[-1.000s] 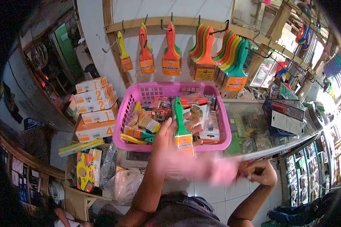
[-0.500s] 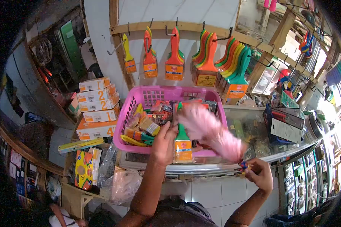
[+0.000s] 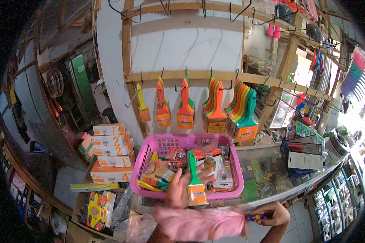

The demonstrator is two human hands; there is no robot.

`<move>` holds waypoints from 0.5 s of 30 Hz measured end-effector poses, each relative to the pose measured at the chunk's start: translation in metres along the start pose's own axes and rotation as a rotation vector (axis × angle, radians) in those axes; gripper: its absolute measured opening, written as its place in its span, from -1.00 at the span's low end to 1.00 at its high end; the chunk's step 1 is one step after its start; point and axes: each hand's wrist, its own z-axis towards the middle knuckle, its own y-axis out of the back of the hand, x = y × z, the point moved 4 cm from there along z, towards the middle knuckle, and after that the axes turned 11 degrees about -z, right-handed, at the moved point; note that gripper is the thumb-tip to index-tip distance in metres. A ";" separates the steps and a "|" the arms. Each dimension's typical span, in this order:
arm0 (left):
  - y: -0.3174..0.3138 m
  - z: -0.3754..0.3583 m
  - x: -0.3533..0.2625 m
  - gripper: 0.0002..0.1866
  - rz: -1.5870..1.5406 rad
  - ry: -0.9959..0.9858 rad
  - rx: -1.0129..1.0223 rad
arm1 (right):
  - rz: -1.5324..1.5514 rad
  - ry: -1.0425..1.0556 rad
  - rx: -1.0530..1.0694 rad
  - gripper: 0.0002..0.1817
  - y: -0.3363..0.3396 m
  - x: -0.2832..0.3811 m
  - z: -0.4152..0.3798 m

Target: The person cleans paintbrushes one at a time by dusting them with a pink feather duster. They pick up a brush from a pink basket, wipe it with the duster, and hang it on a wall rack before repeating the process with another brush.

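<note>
My left hand [image 3: 177, 191] supports a green-handled paintbrush [image 3: 194, 175] upright across its fingers, with the orange-labelled bristle end down. Part of that hand is hidden behind the brush. My right hand [image 3: 277, 214] grips the blue patterned handle of a pink fluffy duster [image 3: 198, 224], whose blurred head stretches left, below the paintbrush and over my left forearm. Just behind the brush is a pink plastic basket [image 3: 240, 182] with more paintbrushes and packaged items inside.
Paintbrushes [image 3: 185, 101] in several colours hang from hooks on a wooden rail [image 3: 170, 75]. Orange-and-white boxes [image 3: 111, 162] are stacked at left. The basket stands on a glass counter [image 3: 261, 162], with a dark bin of packaged goods [image 3: 302, 156] at its right.
The duster has swept down and left, from beside the paintbrush to below it. My right hand is lower. The view has tilted up, so the rail and basket appear lower.
</note>
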 end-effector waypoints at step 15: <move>0.023 0.000 -0.004 -0.43 0.393 -0.186 -0.192 | 0.147 -0.024 -0.347 -0.55 -0.003 -0.031 0.010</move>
